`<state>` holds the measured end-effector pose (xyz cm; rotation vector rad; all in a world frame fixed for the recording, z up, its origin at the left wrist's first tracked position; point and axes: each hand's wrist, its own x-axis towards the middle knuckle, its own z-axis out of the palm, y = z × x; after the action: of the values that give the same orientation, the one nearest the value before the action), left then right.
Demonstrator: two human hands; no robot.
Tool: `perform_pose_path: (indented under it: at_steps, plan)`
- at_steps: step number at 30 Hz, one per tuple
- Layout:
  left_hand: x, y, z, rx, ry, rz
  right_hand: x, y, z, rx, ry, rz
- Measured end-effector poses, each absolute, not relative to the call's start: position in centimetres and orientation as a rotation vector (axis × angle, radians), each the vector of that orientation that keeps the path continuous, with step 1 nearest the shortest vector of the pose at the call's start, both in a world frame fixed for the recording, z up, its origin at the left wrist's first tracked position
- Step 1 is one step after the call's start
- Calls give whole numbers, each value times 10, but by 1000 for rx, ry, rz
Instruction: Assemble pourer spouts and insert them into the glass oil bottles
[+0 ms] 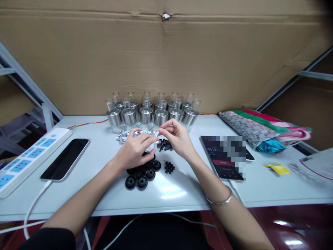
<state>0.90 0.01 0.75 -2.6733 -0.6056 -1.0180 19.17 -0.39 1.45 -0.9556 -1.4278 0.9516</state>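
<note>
My left hand point(137, 147) is closed on a small white plastic piece point(156, 134), gripping it between thumb and fingers above the table. From the other side, my right hand point(177, 136) pinches at the same piece; anything smaller between those fingertips is hidden. Behind my left hand lies a pile of white plastic parts point(122, 137), partly covered by it. Black round caps point(142, 182) are heaped below my left hand. Small black parts point(163, 144) lie between the hands, and a cluster of tiny black pieces point(169, 167) sits nearer the front edge.
Two rows of glass bottles with metal collars point(146, 115) stand at the back against cardboard point(166, 62). On the left are a power strip point(36, 152) and a phone point(66, 159). A tablet-like device point(221, 159), folded fabric point(265, 128) and a yellow packet point(279, 169) lie right.
</note>
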Motion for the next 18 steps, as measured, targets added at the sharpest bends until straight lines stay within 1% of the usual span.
perform_pose_path:
  at_steps: [15, 18]
  plan:
    - [9, 0, 8, -2660, -602, -995, 188, -6, 17, -926, -1278, 1069]
    - [8, 0, 10, -2630, -612, -1017, 189, -7, 17, -883, -1180, 1197]
